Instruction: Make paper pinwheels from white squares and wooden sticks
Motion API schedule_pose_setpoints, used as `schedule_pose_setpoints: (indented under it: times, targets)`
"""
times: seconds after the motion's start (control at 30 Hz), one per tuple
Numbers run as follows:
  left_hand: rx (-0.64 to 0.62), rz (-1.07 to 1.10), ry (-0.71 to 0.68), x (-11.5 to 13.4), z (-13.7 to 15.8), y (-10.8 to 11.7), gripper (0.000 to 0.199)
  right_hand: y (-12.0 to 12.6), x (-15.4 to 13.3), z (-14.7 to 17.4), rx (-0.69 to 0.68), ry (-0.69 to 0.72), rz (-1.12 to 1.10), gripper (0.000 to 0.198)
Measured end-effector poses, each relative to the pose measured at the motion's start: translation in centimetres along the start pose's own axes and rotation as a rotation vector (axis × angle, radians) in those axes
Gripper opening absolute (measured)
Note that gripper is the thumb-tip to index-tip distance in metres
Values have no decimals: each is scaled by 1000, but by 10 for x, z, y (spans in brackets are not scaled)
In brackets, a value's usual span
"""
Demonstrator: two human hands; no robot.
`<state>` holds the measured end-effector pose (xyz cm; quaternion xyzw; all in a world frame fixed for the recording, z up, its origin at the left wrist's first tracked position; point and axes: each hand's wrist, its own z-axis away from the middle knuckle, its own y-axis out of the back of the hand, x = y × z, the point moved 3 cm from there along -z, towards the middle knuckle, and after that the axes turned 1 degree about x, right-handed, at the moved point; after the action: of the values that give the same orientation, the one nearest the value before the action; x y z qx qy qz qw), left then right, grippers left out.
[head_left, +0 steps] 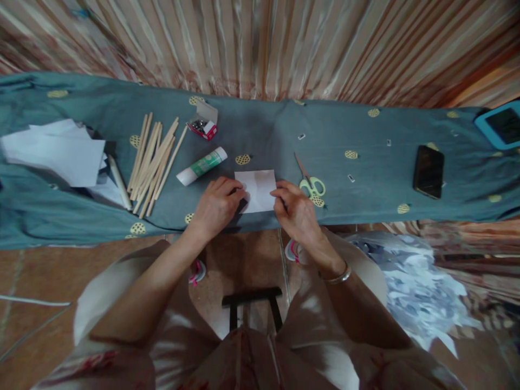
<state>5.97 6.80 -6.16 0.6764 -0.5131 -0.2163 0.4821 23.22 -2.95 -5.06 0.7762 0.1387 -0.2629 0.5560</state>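
Note:
A small white sheet of paper (259, 189) lies at the front of the cloth-covered table, between my two hands. My left hand (219, 206) pinches its left edge with fingers and thumb closed together. At the right edge, my right hand (296, 210) grips the paper between thumb and fingertips. Up and left of the left hand, a green and white glue stick (202, 166) lies slanted. Just right of the right hand are scissors (312, 184) with light green handles, their blades pointing away from me.
Several wooden sticks (156, 160) lie left of the glue stick, near a pile of white paper (60, 149). Behind stands an open small box (204, 122) of dark metal bits. A phone (429, 171) and a blue-framed device (501, 124) lie at right. Curtains (260, 49) hang behind.

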Motion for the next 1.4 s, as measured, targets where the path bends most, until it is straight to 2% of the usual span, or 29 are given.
schedule_pose_setpoints:
  times: [0.17,0.4,0.6,0.73,0.87,1.03,1.4]
  targets:
    - [7,52,19,6,1,5,19,-1,-1,3,-32,-9,-3,28]
    - [-15,109,-80,33,4,5,16,-1,-2,6,-59,24,-12,29]
    - [-6,45,-114,35,7,1,18,0,-1,6,-132,62,-37,32]
    - [-22,63,-83,34,9,1,19,5,-4,4,-191,108,-78,35]
    - [-31,118,-56,34,11,3,17,8,-6,1,-230,101,-176,27]
    - [-8,110,-86,37,12,5,16,3,-3,-2,-214,90,-299,9]
    - [-6,164,-53,36,14,4,16,-5,-7,-7,-158,22,-242,11]
